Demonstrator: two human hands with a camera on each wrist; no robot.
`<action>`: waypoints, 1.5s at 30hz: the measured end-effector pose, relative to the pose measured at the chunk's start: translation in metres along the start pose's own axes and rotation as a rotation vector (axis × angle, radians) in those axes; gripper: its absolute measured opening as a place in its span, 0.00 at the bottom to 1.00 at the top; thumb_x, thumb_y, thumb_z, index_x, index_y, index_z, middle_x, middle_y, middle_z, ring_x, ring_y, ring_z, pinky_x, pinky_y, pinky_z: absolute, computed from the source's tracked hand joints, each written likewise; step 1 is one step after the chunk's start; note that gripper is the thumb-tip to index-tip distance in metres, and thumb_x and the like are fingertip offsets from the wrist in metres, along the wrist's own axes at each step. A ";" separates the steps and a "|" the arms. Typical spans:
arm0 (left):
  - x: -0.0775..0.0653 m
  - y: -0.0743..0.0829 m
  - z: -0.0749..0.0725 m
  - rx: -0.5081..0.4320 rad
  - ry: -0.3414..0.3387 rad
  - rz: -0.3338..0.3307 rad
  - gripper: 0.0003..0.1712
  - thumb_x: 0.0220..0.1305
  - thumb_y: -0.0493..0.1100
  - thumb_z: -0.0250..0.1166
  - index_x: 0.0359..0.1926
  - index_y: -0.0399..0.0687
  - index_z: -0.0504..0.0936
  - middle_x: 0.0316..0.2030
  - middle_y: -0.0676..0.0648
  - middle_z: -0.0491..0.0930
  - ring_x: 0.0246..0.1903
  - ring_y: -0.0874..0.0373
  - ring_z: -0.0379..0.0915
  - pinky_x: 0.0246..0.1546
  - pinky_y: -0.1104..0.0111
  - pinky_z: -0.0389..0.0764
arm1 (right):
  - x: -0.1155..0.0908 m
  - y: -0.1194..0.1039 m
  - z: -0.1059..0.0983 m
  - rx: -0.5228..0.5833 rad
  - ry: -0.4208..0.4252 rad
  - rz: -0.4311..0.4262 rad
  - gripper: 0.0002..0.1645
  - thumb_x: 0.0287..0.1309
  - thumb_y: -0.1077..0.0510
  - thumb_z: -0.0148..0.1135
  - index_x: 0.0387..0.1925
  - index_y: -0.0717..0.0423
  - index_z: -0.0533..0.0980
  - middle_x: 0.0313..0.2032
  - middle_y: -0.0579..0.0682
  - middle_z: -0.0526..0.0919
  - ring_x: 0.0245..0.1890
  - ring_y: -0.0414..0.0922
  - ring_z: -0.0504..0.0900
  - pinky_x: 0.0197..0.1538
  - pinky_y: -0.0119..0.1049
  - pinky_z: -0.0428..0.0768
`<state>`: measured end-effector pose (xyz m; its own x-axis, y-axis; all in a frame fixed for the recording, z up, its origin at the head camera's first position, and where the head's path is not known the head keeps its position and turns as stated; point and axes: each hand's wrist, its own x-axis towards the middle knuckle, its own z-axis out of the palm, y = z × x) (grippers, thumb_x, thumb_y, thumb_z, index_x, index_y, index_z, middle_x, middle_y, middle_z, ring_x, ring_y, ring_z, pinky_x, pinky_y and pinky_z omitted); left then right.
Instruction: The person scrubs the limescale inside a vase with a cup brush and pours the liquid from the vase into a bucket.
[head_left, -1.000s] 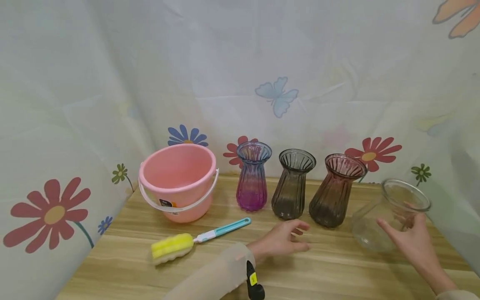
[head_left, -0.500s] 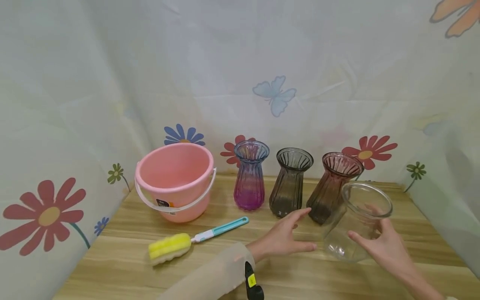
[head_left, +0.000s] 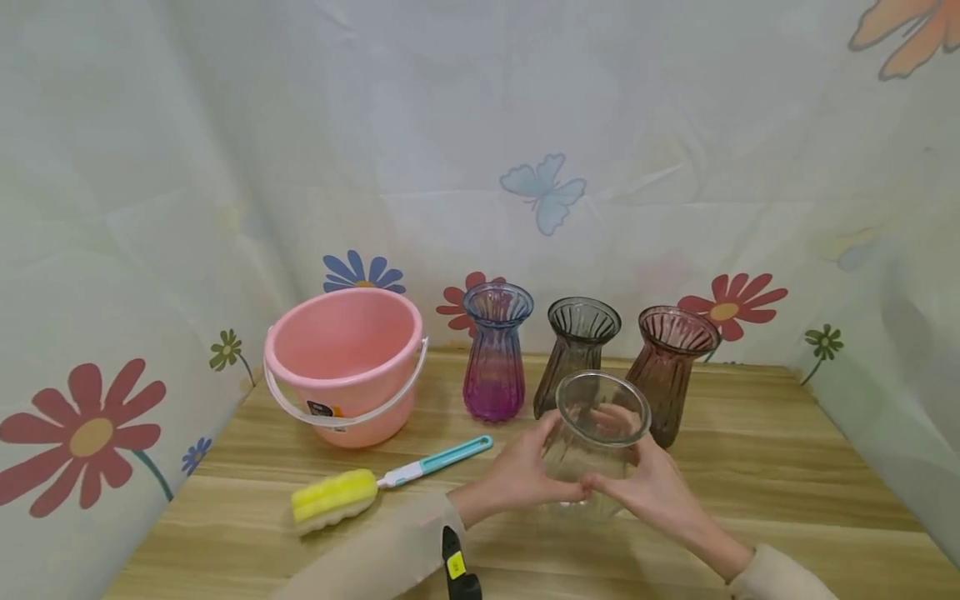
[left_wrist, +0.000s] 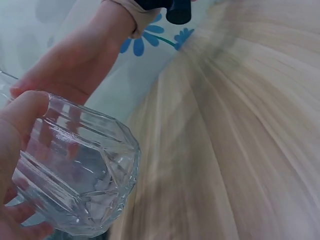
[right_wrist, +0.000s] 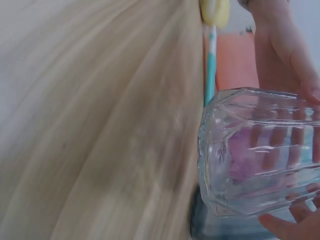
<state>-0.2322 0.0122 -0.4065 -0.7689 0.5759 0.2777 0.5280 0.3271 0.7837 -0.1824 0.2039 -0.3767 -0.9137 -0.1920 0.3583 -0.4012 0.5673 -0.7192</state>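
Both hands cup clear vase (head_left: 596,442), lifted just off table (head_left: 787,467) near middle. Left hand (head_left: 517,479) and right hand (head_left: 652,492) wrap fingers round lower body. Risk: smooth glass slips (grip low), or swing clips grey vase (head_left: 577,354) and brown vase (head_left: 671,367) just behind.

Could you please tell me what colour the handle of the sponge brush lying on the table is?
The yellow sponge brush has a teal and white handle, clearest in the head view.

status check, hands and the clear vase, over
Left hand and right hand both grip the clear vase, upright, just in front of the grey vase. Sponge brush lies to its left, apart. Nothing blocking.
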 end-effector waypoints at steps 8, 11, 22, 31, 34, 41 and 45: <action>-0.028 -0.010 -0.031 0.044 0.064 0.023 0.51 0.40 0.55 0.74 0.65 0.65 0.57 0.55 0.56 0.73 0.53 0.60 0.70 0.49 0.65 0.74 | 0.014 -0.012 0.035 0.163 -0.077 0.008 0.47 0.40 0.53 0.73 0.62 0.43 0.59 0.59 0.52 0.71 0.56 0.51 0.72 0.52 0.49 0.74; -0.034 -0.013 -0.041 0.055 0.066 -0.016 0.48 0.40 0.56 0.74 0.63 0.65 0.59 0.53 0.56 0.74 0.52 0.60 0.71 0.50 0.64 0.74 | 0.020 -0.016 0.043 0.189 -0.097 0.020 0.47 0.41 0.54 0.73 0.62 0.43 0.59 0.59 0.53 0.71 0.57 0.54 0.71 0.52 0.52 0.73; -0.046 -0.030 -0.055 0.041 0.058 -0.063 0.51 0.41 0.60 0.72 0.66 0.67 0.56 0.59 0.55 0.69 0.56 0.57 0.68 0.52 0.63 0.73 | 0.029 -0.021 0.067 0.231 -0.146 0.076 0.48 0.39 0.52 0.74 0.62 0.40 0.59 0.58 0.50 0.71 0.57 0.52 0.70 0.54 0.52 0.71; -0.051 -0.030 -0.059 0.033 0.042 -0.055 0.54 0.40 0.56 0.74 0.68 0.61 0.55 0.61 0.53 0.67 0.58 0.54 0.67 0.52 0.61 0.73 | 0.028 -0.018 0.075 0.252 -0.168 0.083 0.49 0.39 0.53 0.74 0.63 0.43 0.59 0.59 0.51 0.69 0.57 0.52 0.71 0.55 0.52 0.70; -0.053 -0.035 -0.059 0.039 0.041 -0.056 0.55 0.40 0.57 0.74 0.68 0.65 0.54 0.61 0.54 0.67 0.57 0.55 0.68 0.52 0.61 0.73 | 0.028 -0.016 0.077 0.258 -0.179 0.071 0.48 0.40 0.53 0.74 0.63 0.43 0.59 0.60 0.51 0.68 0.58 0.53 0.70 0.56 0.54 0.70; -0.055 -0.034 -0.062 0.022 -0.034 -0.078 0.55 0.42 0.58 0.73 0.68 0.68 0.50 0.60 0.53 0.68 0.57 0.56 0.68 0.55 0.61 0.71 | 0.025 -0.013 0.080 0.249 -0.163 0.075 0.47 0.40 0.54 0.74 0.61 0.38 0.59 0.60 0.50 0.69 0.58 0.53 0.71 0.55 0.55 0.69; -0.056 -0.038 -0.073 0.012 -0.161 -0.105 0.55 0.45 0.54 0.72 0.70 0.65 0.47 0.61 0.51 0.67 0.60 0.52 0.64 0.58 0.57 0.67 | 0.023 -0.012 0.080 0.239 -0.163 0.068 0.48 0.41 0.55 0.73 0.62 0.38 0.57 0.61 0.50 0.67 0.58 0.53 0.70 0.55 0.56 0.68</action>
<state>-0.2355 -0.0865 -0.4110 -0.7529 0.6503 0.1012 0.4529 0.4003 0.7967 -0.2041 0.1283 -0.4078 -0.9296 -0.2973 0.2179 -0.3251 0.3826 -0.8648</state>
